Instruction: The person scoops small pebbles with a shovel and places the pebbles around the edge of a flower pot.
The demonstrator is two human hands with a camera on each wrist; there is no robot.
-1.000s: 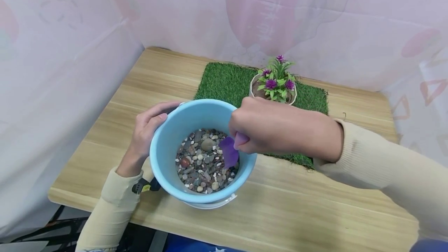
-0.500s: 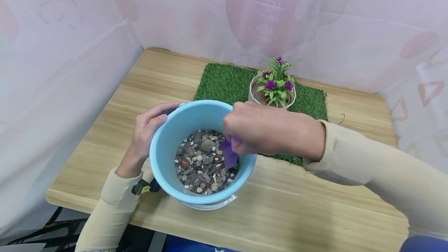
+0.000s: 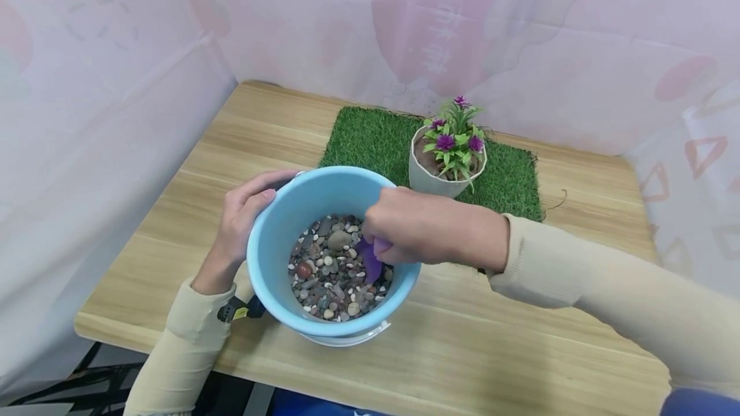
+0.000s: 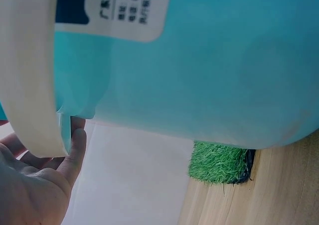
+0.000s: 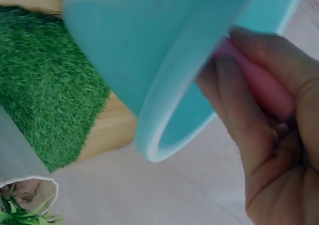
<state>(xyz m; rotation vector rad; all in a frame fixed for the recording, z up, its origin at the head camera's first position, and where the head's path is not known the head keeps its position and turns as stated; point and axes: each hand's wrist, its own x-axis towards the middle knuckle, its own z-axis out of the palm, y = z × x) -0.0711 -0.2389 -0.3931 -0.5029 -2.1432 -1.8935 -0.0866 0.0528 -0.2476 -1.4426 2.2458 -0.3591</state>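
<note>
A light blue bucket (image 3: 263,294) holds a layer of mixed pebbles (image 3: 329,275). At its left side my left hand (image 3: 236,220) grips the rim, thumb on top and the other fingers mostly hidden. The left wrist view shows those fingers (image 4: 77,150) around the rim beside the white bucket handle (image 4: 30,85). My right hand (image 3: 413,223) reaches over the right rim, gripping a small toy shovel. Its purple blade (image 3: 370,262) touches the pebbles near the right wall. In the right wrist view the shovel's pink handle (image 5: 264,85) lies between thumb and fingers.
Behind the bucket, a green artificial grass mat (image 3: 370,137) lies on the wooden table (image 3: 191,210). A white pot (image 3: 436,182) with a purple-flowered plant (image 3: 453,143) stands on it. Pale printed cloth (image 3: 300,31) hangs around the table's back and left sides.
My right hand has moved left and slightly down with the shovel, its blade now lower against the pebbles. My left hand and the bucket stay in place.
</note>
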